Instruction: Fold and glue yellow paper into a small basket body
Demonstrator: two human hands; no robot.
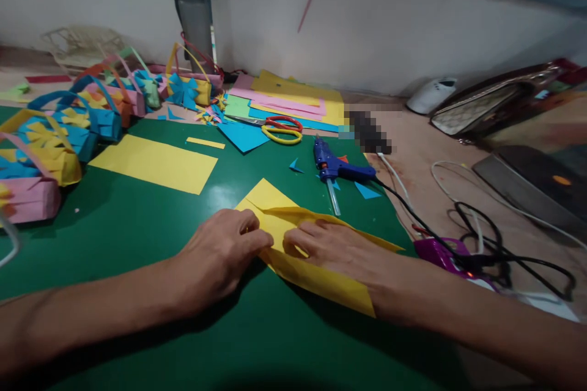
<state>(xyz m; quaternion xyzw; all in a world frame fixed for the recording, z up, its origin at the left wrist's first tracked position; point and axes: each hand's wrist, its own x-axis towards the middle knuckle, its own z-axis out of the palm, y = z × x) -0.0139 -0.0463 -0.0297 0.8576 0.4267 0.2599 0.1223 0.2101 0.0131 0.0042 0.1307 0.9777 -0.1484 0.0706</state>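
Note:
A folded sheet of yellow paper (pixel 330 275) lies on the green board (pixel 151 342), its long sides bent upward. My left hand (pixel 224 250) is closed at the left end of this paper, thumb and fingers pinching its near edge. Between the raised sides, my right hand (pixel 325 247) rests on the paper with its fingers curled; whether they grip any of it is hidden. A blue glue gun (pixel 337 165) with a clear glue stick lies just beyond my right hand. To the left is a flat yellow paper rectangle (pixel 158 162).
Several small paper baskets (pixel 92 116) line the left side. Scissors (pixel 282 128) lie by stacked coloured paper (pixel 293 101) at the back. Blue scraps (pixel 367 190) are scattered near the glue gun. Cords run to a purple power strip (pixel 440 253) on the right.

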